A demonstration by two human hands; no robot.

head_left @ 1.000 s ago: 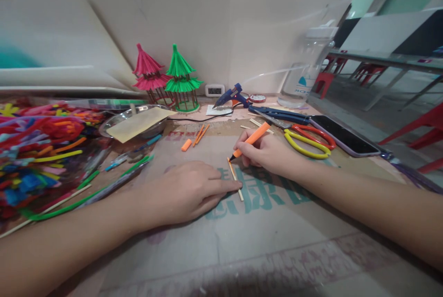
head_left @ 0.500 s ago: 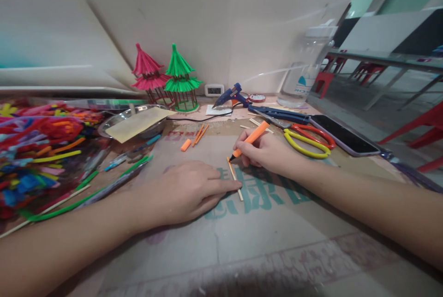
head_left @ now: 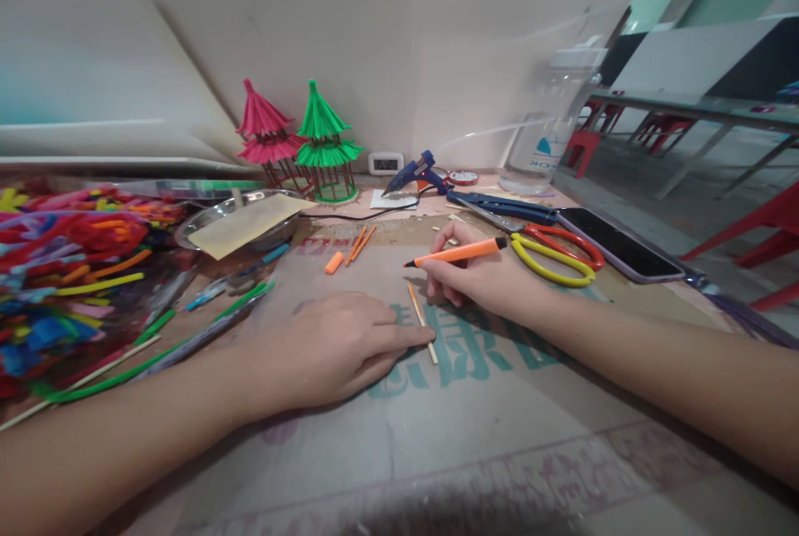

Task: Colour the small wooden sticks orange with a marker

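A thin wooden stick [head_left: 423, 326], coloured orange at its far end and pale at the near end, lies on the table sheet. The outstretched index fingertip of my left hand [head_left: 349, 344] presses on its lower part, while the other fingers of that hand curl against the sheet. An orange marker [head_left: 462, 251] is gripped in my right hand [head_left: 459, 265], between thumb and fingers. Its uncapped dark tip points left, above and apart from the stick. The orange marker cap [head_left: 334, 262] lies to the left, beside several orange-coloured sticks [head_left: 360, 243].
A red-handled and yellow-handled pair of scissors [head_left: 553, 257] and a phone [head_left: 621, 243] lie right. Behind are a blue glue gun [head_left: 415, 172], a water bottle [head_left: 540, 128], and green [head_left: 325, 141] and red [head_left: 267, 128] pavilion models. Colourful pipe cleaners [head_left: 75, 270] and a metal bowl [head_left: 187, 232] sit left.
My right hand has lifted the marker tip off the stick and tilted the marker flatter, tip to the left. My left hand and the stick have barely moved.
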